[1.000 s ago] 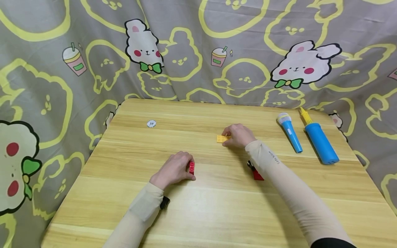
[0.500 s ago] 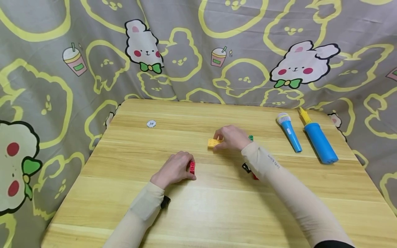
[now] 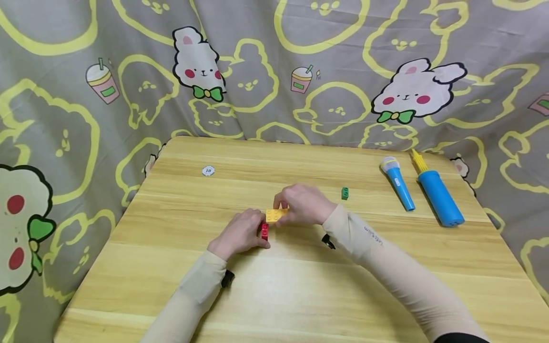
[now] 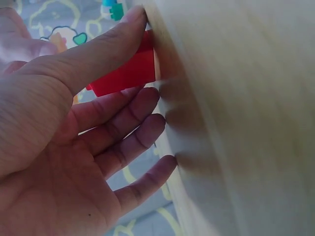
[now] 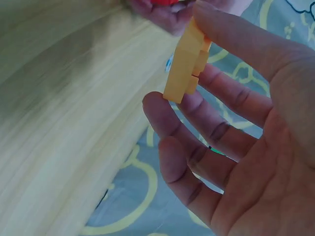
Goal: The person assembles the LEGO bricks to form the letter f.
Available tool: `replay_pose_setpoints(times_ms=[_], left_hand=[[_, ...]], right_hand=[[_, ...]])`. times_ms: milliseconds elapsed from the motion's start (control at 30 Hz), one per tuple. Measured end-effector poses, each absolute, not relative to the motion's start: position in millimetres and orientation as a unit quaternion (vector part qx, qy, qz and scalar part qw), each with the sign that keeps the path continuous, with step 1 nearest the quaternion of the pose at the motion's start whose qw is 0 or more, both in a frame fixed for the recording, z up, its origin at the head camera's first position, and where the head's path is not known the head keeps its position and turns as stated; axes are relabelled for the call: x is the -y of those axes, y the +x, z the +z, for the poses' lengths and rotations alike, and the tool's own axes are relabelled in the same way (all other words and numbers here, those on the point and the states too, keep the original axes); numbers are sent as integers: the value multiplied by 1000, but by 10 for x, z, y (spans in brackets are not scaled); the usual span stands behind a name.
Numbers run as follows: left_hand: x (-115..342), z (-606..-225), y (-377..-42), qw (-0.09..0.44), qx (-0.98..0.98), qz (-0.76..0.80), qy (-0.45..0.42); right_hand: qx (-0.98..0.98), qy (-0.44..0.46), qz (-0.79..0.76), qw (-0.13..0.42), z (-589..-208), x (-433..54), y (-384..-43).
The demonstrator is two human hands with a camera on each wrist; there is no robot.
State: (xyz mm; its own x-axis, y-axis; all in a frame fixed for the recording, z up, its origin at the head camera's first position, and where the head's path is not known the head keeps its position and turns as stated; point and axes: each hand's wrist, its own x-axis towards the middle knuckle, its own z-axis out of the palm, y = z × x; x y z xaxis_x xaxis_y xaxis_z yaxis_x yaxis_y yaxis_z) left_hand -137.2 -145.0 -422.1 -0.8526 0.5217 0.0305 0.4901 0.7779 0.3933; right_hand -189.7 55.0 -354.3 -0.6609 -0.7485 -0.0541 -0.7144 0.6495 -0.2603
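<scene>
My left hand (image 3: 239,233) rests at the table and holds a red building brick (image 3: 264,232) upright between thumb and fingers. In the left wrist view, the red brick (image 4: 130,73) sits against the wood, with the other fingertips touching the tabletop. My right hand (image 3: 305,204) pinches a flat yellow building brick (image 3: 272,216) with studs facing up, just behind the red one. Thumb and fingertips grip the ends of the yellow brick (image 5: 182,66) in the right wrist view, off the table. Whether the two bricks touch cannot be told.
A small green brick (image 3: 345,193) stands beyond my right wrist. Farther right lie a blue toy microphone (image 3: 399,183) and a blue hand pump (image 3: 441,197) with a yellow nozzle. A round white chip (image 3: 208,170) marked 10 lies at the back left of the wooden table (image 3: 171,190).
My right hand has brought the yellow brick left and nearer, beside the red brick. The green brick has come into view; a red piece by the right forearm is now hidden. My left hand stays put.
</scene>
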Motion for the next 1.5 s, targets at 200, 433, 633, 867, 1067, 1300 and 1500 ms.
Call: replay_pose_setpoints(times_ms=[200, 433, 633, 867, 1067, 1300, 1500], left_hand=[[1453, -4228, -1371, 41, -942, 202, 266], [1460, -4238, -1364, 48, -942, 202, 264], [1448, -4227, -1355, 43, -942, 210, 260], [1443, -4225, -1360, 33, -941, 209, 263], [1449, -4220, -1359, 21, -942, 198, 269], [1446, -4221, -1360, 21, -945, 190, 267], [1441, -4215, -1362, 29, -945, 195, 263]], right_hand=[[-895, -422, -107, 95, -3575, -478, -1805], [-890, -431, -116, 93, -3662, -430, -1763], [-890, -432, -121, 84, -3723, -386, -1721], [-892, -427, -127, 71, -3754, -376, -1701], [-889, -435, -128, 66, -3774, -364, -1695], [-891, -431, -125, 65, -3796, -353, -1687], [-893, -430, -119, 64, -3805, -347, -1673]])
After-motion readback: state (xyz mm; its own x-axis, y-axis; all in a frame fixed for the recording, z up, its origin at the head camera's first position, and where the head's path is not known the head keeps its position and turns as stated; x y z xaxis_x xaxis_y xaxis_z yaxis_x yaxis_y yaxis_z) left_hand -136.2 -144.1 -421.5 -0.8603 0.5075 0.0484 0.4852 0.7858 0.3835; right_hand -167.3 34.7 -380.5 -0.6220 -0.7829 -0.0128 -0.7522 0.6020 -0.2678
